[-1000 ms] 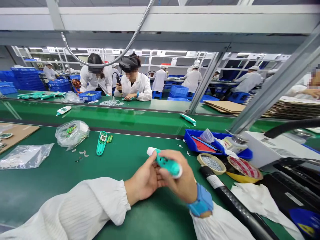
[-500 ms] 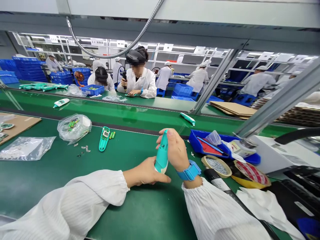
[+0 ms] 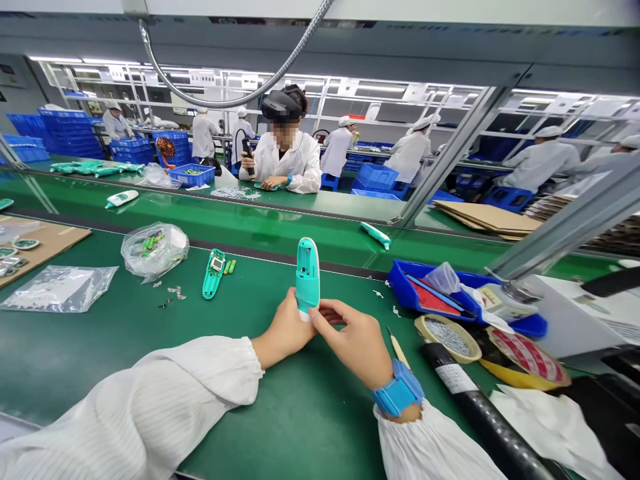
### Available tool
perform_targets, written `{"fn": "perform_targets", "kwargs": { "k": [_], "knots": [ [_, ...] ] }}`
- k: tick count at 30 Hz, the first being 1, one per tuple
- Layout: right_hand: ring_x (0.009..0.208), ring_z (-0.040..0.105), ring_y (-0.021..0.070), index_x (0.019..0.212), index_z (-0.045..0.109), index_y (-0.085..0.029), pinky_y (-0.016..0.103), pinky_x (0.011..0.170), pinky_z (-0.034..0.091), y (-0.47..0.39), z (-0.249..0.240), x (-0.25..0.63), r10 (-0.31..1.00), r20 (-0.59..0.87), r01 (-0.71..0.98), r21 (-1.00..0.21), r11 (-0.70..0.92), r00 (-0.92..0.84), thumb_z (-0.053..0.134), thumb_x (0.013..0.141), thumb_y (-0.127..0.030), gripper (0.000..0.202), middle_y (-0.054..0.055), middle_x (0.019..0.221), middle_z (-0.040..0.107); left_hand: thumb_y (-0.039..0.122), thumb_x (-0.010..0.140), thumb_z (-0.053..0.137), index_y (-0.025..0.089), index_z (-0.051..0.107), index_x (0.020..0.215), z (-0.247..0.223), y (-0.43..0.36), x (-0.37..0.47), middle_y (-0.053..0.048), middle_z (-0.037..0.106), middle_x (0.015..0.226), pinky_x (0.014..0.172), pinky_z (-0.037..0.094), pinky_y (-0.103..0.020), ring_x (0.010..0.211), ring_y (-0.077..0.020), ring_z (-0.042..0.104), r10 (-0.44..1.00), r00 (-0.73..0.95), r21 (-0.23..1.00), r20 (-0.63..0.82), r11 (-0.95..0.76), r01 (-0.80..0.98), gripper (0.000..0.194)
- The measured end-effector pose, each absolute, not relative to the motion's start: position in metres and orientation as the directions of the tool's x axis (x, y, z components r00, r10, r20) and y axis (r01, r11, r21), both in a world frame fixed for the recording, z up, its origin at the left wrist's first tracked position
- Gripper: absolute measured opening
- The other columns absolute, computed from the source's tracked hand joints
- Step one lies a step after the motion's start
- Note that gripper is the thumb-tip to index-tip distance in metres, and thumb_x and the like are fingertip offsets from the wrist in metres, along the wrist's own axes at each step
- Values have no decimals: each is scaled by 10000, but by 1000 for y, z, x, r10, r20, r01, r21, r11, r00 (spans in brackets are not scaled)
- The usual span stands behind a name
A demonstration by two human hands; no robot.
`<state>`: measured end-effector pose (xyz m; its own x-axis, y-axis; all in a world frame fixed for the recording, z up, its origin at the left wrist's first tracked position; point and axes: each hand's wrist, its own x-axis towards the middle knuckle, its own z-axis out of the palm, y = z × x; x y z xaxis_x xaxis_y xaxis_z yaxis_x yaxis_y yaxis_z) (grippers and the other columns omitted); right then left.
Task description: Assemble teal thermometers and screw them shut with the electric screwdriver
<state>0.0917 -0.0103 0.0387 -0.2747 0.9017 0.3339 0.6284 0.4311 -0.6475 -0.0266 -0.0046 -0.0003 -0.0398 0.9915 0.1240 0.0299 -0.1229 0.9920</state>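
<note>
Holding the elongated teal-and-white plastic device (image 3: 308,283) upright above the green tabletop (image 3: 305,420), your left hand (image 3: 286,329) is wrapped around its lower end, fingers mostly hidden. Your right hand (image 3: 356,341) pinches the lower right edge between thumb and forefinger. An open teal casing (image 3: 211,285) lies beside green cylindrical batteries (image 3: 229,267), to the device's left.

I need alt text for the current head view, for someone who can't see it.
Two bare hands hold a teal-and-white handheld device upright over a green workbench, the left hand around its lower end, the right hand's fingertips touching there. Beyond, a co-worker in a white coat and headset sits facing the camera.
</note>
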Motion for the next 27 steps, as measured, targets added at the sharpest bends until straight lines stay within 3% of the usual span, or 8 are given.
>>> {"fn": "perform_targets", "kwargs": {
  "k": [5, 9, 16, 22, 27],
  "knots": [
    [672, 640, 136, 841, 650, -216, 219, 609, 480, -11, 36, 94, 888, 363, 650, -608, 456, -283, 506, 751, -275, 180, -20, 745, 687, 150, 676, 568, 186, 361, 818, 1, -5, -31, -21, 536, 764, 607, 384, -249, 674, -139, 512, 982, -25, 962, 188, -179, 205, 254],
    [582, 614, 153, 762, 654, -197, 250, 555, 449, -10, 32, 94, 876, 423, 704, -549, 451, -231, 465, 745, -250, 198, 2, 653, 666, 195, 696, 559, 194, 349, 813, 6, -8, -30, -13, 535, 742, 582, 363, -245, 657, -143, 511, 978, -8, 944, 207, -197, 266, 240],
    [618, 623, 150, 815, 637, -221, 254, 581, 489, -14, 35, 93, 879, 428, 658, -604, 450, -210, 466, 781, -294, 189, -6, 730, 676, 216, 647, 618, 185, 375, 820, 8, -4, -31, 4, 520, 737, 625, 366, -238, 665, -126, 489, 992, -17, 968, 122, -115, 225, 300],
    [616, 608, 148, 688, 566, -216, 271, 611, 486, -19, 36, 89, 885, 413, 633, -631, 449, -216, 507, 752, -276, 106, -12, 680, 644, 178, 657, 580, 194, 363, 792, 7, -3, -33, 12, 510, 708, 604, 355, -240, 639, -127, 479, 991, -12, 957, 134, -126, 260, 256],
    [574, 575, 140, 644, 549, -214, 256, 559, 443, -13, 35, 94, 889, 419, 651, -625, 430, -185, 517, 728, -272, 108, -20, 622, 612, 202, 648, 596, 185, 374, 815, 3, -5, -29, 12, 496, 745, 617, 366, -234, 663, -117, 465, 993, 29, 976, 117, -120, 181, 279]
  ]
}}
